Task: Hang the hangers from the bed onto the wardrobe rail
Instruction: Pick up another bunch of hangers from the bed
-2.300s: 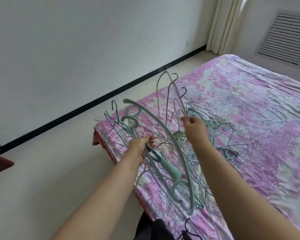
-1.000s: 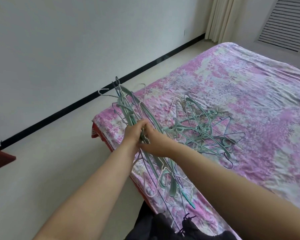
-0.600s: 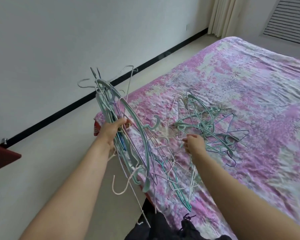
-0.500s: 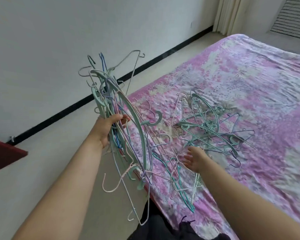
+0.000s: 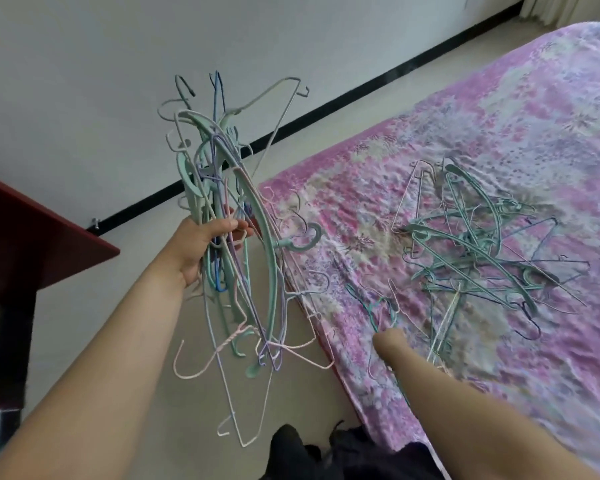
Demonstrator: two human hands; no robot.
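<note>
Low in the frame's centre, the right hand (image 5: 390, 344) reaches into thin wire hangers (image 5: 381, 308) on the pink floral bedspread (image 5: 499, 133); its fingers are hidden, so its grip cannot be told. Centre left, the left hand (image 5: 201, 247) clutches a tangled bundle of green, pink and blue hangers (image 5: 232, 237); the loose pile of green hangers (image 5: 478, 247) lies right of centre. Better to lift strays by their hooks to avoid snagging; no writing shows.

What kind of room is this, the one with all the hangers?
Most likely a bedroom. There is a bed with a pink flowery sheet, a pile of hangers lying on it, and a curtain in the far corner. The left hand holds a bunch of hangers.
</note>
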